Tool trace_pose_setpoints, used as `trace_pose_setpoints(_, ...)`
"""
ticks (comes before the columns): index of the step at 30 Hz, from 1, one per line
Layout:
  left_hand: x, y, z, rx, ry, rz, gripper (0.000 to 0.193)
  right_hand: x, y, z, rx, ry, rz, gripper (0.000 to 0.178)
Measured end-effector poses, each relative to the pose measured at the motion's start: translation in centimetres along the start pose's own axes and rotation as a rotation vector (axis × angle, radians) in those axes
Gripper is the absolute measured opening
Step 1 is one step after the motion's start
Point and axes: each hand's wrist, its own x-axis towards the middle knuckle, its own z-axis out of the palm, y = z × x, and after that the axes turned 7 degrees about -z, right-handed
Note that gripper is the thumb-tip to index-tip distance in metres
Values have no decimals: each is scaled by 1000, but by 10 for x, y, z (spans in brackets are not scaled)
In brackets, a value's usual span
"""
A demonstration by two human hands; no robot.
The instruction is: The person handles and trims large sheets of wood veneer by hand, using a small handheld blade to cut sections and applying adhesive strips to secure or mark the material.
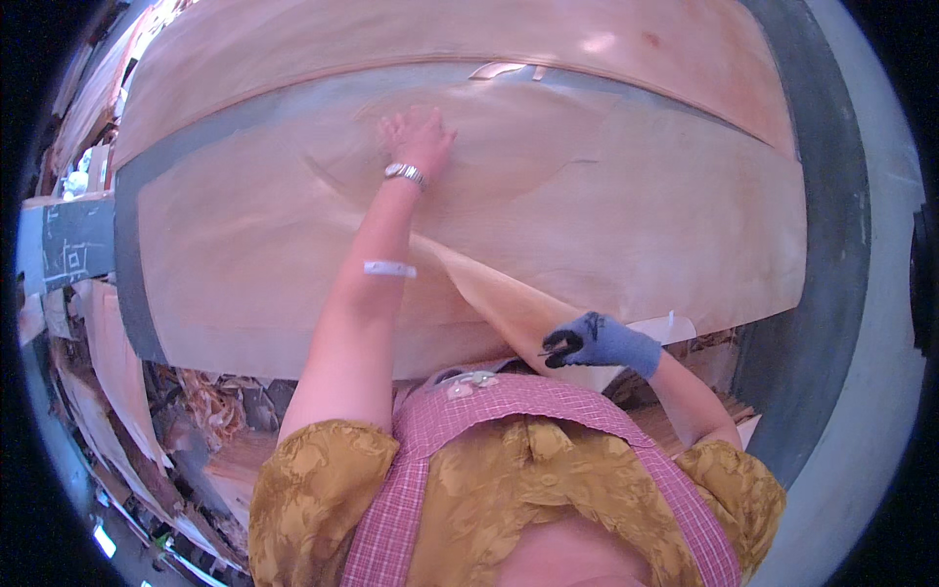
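Note:
A broad, thin sheet of pale wood veneer (685, 215) lies before me, rippled near its middle. My left hand (418, 137) is bare and rests on the far part of the sheet, fingers spread and palm down. Toward the near edge, a flap of the veneer (504, 298) stands up in a crease. My right hand (592, 342), in a blue-grey glove with black fingers, is closed beside that flap. Something thin and dark pokes out from its fingertips, too small to name.
Another veneer sheet (440, 29) lies beyond, past a strip of grey tabletop (323, 93). Grey table surface (831, 235) also borders the right side. Torn veneer scraps (210, 406) pile up below the near left edge. Long veneer pieces (117, 362) lean at the left.

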Motion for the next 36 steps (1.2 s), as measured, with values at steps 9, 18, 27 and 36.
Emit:
trace_pose_setpoints(9, 13, 5, -21, -6, -154, -54, 54, 186, -68, -13, 809, 476, -187, 28)
trace_pose_setpoints(18, 12, 1, -14, -39, -87, -2, 49, 179, -86, -42, 875, 80, -33, 20)
trace_pose_setpoints(27, 35, 7, 14, -163, 27, -89, 41, 111, -75, -75, 52, 575, -330, 16)
trace_pose_setpoints(36, 6, 180, 65, -463, 417, 511, 51, 92, 128, -186, 685, 1075, 239, 13)
